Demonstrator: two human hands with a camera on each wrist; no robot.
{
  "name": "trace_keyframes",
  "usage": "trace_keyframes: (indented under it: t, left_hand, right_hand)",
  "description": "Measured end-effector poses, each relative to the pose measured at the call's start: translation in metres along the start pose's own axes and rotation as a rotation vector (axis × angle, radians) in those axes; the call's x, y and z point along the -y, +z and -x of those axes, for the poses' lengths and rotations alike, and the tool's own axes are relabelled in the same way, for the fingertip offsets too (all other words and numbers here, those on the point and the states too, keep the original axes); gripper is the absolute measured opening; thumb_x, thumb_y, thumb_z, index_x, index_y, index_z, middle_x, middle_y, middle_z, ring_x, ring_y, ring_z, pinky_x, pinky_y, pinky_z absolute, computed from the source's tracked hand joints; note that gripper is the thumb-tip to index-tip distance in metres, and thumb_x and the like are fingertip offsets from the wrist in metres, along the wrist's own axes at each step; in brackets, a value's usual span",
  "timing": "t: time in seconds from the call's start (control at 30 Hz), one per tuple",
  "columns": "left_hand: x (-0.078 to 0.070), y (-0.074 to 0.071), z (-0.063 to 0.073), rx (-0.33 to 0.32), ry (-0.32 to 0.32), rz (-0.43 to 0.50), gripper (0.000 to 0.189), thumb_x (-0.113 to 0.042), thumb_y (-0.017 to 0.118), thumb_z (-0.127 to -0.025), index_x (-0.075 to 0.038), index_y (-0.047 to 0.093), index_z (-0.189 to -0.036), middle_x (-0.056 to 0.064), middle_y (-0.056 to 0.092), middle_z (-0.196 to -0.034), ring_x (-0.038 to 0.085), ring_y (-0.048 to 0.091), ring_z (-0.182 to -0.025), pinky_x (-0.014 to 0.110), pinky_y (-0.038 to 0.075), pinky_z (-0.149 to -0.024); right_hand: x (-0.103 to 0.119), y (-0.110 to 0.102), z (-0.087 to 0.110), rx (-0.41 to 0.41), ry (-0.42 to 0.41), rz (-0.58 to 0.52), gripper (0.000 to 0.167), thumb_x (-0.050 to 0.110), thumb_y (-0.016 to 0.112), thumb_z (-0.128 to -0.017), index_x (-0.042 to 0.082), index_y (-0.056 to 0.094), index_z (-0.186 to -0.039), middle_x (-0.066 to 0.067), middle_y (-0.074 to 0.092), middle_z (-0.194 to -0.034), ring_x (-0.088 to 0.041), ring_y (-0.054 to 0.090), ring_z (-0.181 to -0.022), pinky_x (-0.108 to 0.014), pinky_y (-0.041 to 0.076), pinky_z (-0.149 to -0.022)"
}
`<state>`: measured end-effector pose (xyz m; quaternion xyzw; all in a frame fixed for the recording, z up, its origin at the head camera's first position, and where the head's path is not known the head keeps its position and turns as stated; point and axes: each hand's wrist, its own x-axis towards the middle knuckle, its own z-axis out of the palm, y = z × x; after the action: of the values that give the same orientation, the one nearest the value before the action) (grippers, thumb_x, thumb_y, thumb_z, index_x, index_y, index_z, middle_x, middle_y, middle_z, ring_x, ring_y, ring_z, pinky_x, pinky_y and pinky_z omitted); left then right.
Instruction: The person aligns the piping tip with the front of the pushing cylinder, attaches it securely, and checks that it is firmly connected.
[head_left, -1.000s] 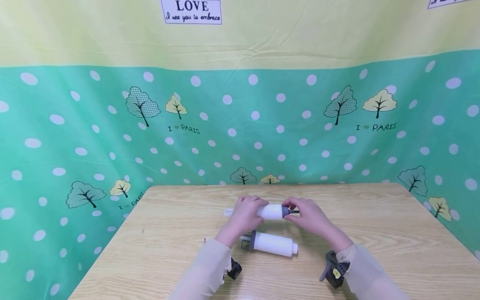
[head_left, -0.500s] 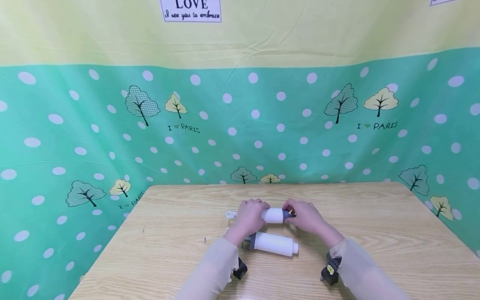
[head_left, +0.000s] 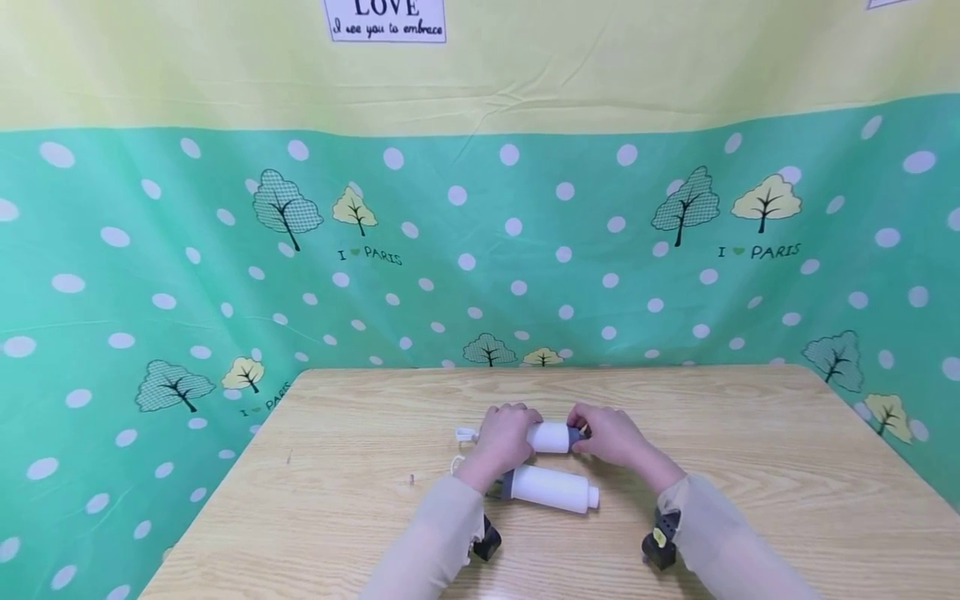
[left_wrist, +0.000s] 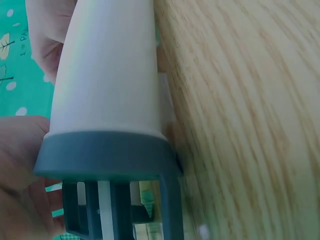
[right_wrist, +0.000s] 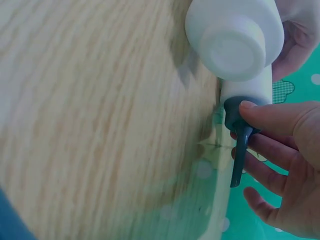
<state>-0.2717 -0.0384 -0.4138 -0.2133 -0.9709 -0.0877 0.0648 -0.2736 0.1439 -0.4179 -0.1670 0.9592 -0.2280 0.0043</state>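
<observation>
My left hand [head_left: 504,439] grips a white syringe-like tube [head_left: 551,437] lying crosswise, with a white loop [head_left: 467,434] sticking out at its left end. At the other end, my right hand [head_left: 611,437] pinches the grey nozzle cap. In the right wrist view the thumb and fingers sit around the cap's collar, and its thin grey spout [right_wrist: 239,157] points away from the tube. Closer to me lies a second white tube [head_left: 551,487], untouched by fingers. Its grey framed end [left_wrist: 107,155] shows large in the left wrist view; my left forearm partly covers it in the head view.
The wooden table [head_left: 360,417] ends at a green and yellow patterned curtain [head_left: 420,250]. A tiny dark bit [head_left: 412,479] lies left of the tubes. Black wrist cameras, such as the left one [head_left: 487,540], hang low beneath both sleeves.
Both hands and the gripped tube have come slightly toward me. The spout, visible past the right fingers earlier, is now hidden by them in the head view. The second tube has stayed put.
</observation>
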Motion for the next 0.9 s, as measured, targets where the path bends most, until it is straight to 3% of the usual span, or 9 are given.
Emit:
trace_keyframes:
  t: [0.43, 0.67, 0.9]
  left_hand:
    - [-0.001, 0.001, 0.001, -0.009, -0.014, 0.050, 0.045, -0.024, 0.080, -0.064, -0.018, 0.066, -0.106, -0.001, 0.066, -0.097, 0.018, 0.058, -0.087, 0.033, 0.041, -0.078]
    - [-0.003, 0.000, 0.005, -0.021, -0.015, 0.107, 0.042, -0.025, 0.077, -0.069, -0.017, 0.066, -0.108, 0.001, 0.066, -0.101, 0.019, 0.058, -0.091, 0.034, 0.042, -0.080]
    - [-0.009, -0.008, 0.010, -0.069, 0.029, 0.089, 0.036, -0.027, 0.073, -0.074, -0.017, 0.066, -0.108, 0.001, 0.065, -0.104, 0.019, 0.059, -0.093, 0.035, 0.042, -0.081]
  right_hand:
    - [0.001, 0.001, 0.000, 0.010, 0.026, -0.047, 0.028, 0.012, 0.075, -0.070, 0.013, 0.059, -0.094, 0.000, 0.064, -0.087, -0.013, 0.057, -0.076, -0.033, 0.046, -0.068]
    - [0.001, -0.004, 0.004, 0.013, 0.037, -0.077, 0.027, 0.010, 0.073, -0.070, 0.012, 0.060, -0.093, -0.001, 0.064, -0.086, -0.015, 0.058, -0.078, -0.033, 0.047, -0.070]
    - [-0.005, -0.016, 0.013, -0.017, 0.022, -0.064, 0.026, 0.014, 0.072, -0.072, 0.009, 0.061, -0.096, -0.002, 0.064, -0.091, -0.019, 0.059, -0.084, -0.036, 0.048, -0.073]
